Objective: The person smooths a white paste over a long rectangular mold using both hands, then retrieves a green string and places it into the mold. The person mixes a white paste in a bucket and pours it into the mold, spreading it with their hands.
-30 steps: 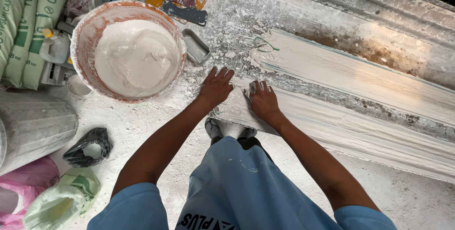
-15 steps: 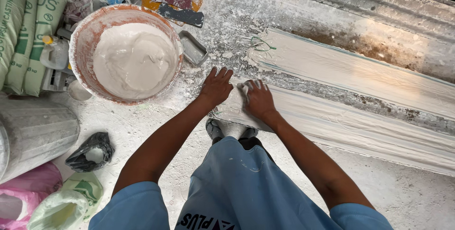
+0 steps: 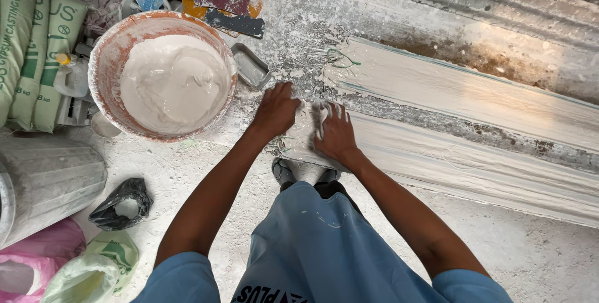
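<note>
Both hands are seen pressed flat near the middle of the view. The left hand is laid palm down, fingers loosely together, on the dusty surface just at the near end of a long white plaster strip; nothing is gripped in it. The right hand is spread open with fingers splayed on the wet end of that same strip, and white plaster is smeared over its fingers; nothing is closed in it either. The strip is stretched from the hands toward 4 o'clock. A second, parallel plaster strip is laid beyond it, toward 2 o'clock. At 10 o'clock from the hands, a round basin filled with wet white plaster is set, with a small grey tray just beside it. Green sacks are stacked at 9 o'clock, at the frame's edge. A crumpled black bag is lying at 8 o'clock.
</note>
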